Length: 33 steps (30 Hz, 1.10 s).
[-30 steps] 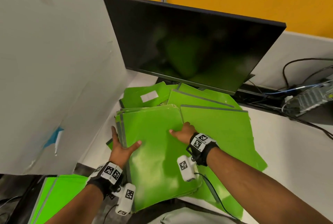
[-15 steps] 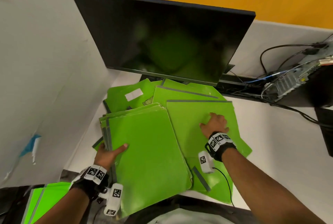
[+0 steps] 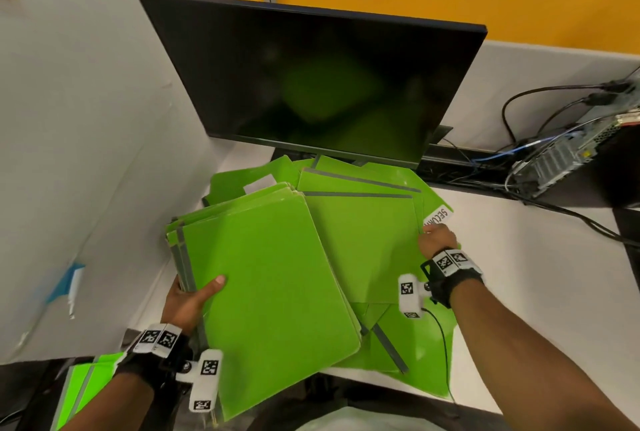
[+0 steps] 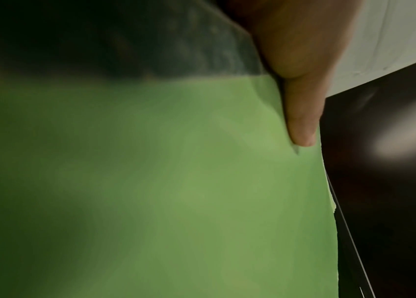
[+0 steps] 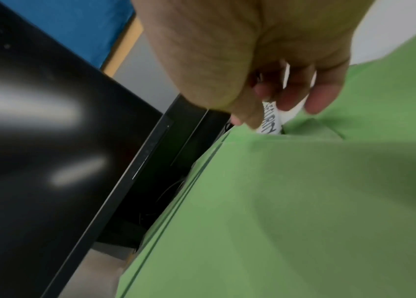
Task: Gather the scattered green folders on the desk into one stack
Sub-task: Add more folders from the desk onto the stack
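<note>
Currently, the left hand grips the left edge of the gathered stack of green folders, thumb on the top cover and fingers beneath, the stack lying on the white desk in front of the dark monitor. Meanwhile, the right hand has its fingers curled at the right edge of a loose green folder lying just beside the stack, next to a white printed label. More loose folders lie fanned beneath and behind it.
</note>
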Tool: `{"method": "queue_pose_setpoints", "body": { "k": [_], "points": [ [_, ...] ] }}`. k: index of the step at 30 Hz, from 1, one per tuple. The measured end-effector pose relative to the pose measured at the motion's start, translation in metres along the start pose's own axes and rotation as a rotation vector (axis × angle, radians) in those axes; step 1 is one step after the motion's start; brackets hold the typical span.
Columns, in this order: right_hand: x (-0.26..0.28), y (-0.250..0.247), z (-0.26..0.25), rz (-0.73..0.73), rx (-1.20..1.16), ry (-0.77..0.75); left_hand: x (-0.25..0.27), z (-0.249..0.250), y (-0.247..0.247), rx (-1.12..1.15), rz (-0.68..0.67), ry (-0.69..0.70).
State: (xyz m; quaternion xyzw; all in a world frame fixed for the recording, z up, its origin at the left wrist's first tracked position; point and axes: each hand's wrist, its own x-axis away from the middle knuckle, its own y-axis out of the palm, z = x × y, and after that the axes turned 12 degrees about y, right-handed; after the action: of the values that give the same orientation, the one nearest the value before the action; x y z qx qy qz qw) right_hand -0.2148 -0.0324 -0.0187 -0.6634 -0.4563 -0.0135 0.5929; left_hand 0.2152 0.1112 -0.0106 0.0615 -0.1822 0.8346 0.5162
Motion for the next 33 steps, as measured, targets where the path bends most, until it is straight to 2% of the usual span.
{"method": "queue_pose_setpoints", "body": {
  "k": [3,5,8,11,14,21,26,29,33],
  "points": [
    [0.016,0.016,-0.008,-0.055,0.142,0.11,-0.004,-0.004,-0.003,-0.041,0.043,0.016],
    [0.025,0.026,-0.01,-0.018,0.284,0.09,-0.003,-0.003,-0.001,-0.058,0.042,0.016],
    [0.024,0.037,-0.011,0.036,0.328,0.062,0.002,0.002,0.001,-0.085,0.026,0.013],
    [0.018,0.033,-0.01,-0.103,0.141,0.117,0.002,0.0,0.003,-0.113,0.026,0.005],
    [0.013,0.023,-0.006,-0.164,-0.125,0.07,-0.004,-0.007,0.005,-0.114,0.017,0.001],
    [0.004,-0.025,0.027,-0.066,-0.548,-0.032,-0.011,-0.007,0.014,-0.15,-0.02,-0.028],
    [0.001,-0.056,0.05,0.072,-0.644,-0.102,-0.013,0.005,0.032,-0.153,-0.074,-0.026],
    [0.01,-0.059,0.061,0.171,-0.581,-0.148,-0.014,0.013,0.044,-0.195,-0.08,-0.016],
    [0.01,-0.058,0.066,0.166,-0.513,-0.113,-0.016,0.016,0.049,-0.223,-0.092,-0.041]
  ]
}}
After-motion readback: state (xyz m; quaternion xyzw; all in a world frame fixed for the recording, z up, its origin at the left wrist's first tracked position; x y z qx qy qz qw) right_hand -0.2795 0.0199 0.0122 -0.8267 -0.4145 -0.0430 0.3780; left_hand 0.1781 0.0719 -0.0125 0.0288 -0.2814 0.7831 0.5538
